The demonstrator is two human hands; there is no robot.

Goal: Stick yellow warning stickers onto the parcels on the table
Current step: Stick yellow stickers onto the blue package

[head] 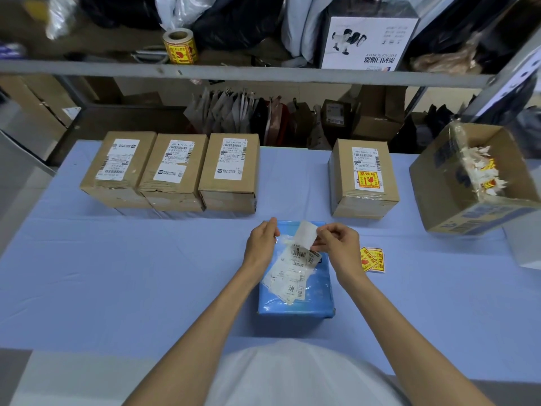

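pinching a white sheet between curled fingers of left hand and right hand, just above blue parcel lying mid bench; loose yellow stickers just beside it, to the right.

Blue parcel beneath white slip

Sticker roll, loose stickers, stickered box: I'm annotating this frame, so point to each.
Sticker roll [179, 46]: head view, yellow printed side.
Loose stickers [372, 259]: head view, top sticker's middle.
Stickered box [342, 171]: head view, bare cardboard top.
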